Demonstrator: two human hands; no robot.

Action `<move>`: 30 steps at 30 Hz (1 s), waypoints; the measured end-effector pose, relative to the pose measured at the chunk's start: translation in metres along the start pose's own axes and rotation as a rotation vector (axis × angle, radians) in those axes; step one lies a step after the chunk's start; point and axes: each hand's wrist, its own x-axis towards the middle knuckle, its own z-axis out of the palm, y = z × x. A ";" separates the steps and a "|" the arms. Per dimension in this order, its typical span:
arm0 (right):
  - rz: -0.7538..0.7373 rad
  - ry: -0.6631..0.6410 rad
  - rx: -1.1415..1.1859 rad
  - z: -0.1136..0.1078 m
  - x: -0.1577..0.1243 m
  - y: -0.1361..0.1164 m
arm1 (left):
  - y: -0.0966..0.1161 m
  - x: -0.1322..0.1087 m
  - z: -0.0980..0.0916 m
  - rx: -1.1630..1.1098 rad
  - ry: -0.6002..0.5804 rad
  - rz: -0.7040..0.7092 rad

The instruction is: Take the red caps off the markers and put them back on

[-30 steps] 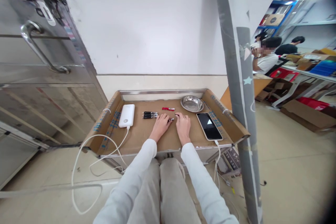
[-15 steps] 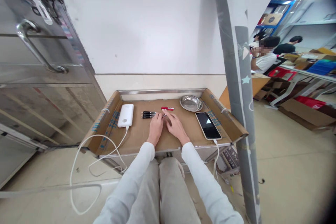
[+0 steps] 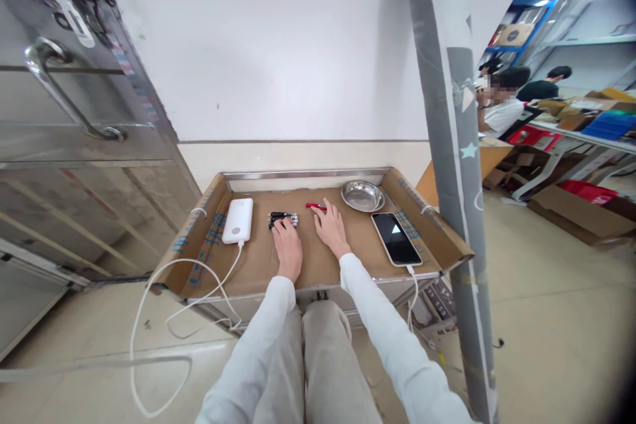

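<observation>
My left hand (image 3: pixel 287 246) rests on the cardboard-lined tray (image 3: pixel 258 258). Its fingers are curled down onto the near edge of a small row of black pens (image 3: pixel 283 216), pinching one of them. My right hand (image 3: pixel 328 228) lies further right with its fingers stretched forward. The fingertips touch a red pen (image 3: pixel 313 206) that lies flat on the cardboard. Both sleeves are white, and my knees show below the tray.
A white power bank (image 3: pixel 238 220) with a white cable lies left of the pens. A steel dish (image 3: pixel 362 195) sits at the back right, with a phone (image 3: pixel 396 238) on a cable in front of it. A grey pole (image 3: pixel 450 146) stands at the right, and a metal cabinet (image 3: pixel 74 146) at the left. People sit far right.
My hands, together at the tray's middle a second ago, have parted. The left went to the black pens with a pen. The right reached forward to the red pen.
</observation>
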 end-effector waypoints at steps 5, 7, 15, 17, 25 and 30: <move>-0.054 0.035 0.024 -0.003 -0.003 0.001 | 0.001 0.000 0.004 -0.029 0.019 0.183; -0.047 0.062 0.008 -0.005 -0.005 0.002 | 0.004 0.001 0.009 -0.065 0.009 0.322; 0.106 0.075 -0.052 -0.004 -0.002 0.010 | 0.019 0.015 0.027 -0.117 -0.091 0.406; 0.119 0.061 -0.035 -0.005 -0.003 0.012 | 0.020 0.018 0.032 -0.119 -0.118 0.381; 0.053 0.021 0.058 -0.006 -0.010 0.016 | 0.021 0.025 0.046 -0.283 -0.168 0.334; 0.011 0.012 0.101 -0.002 -0.009 0.018 | 0.021 0.028 0.047 -0.417 -0.224 0.368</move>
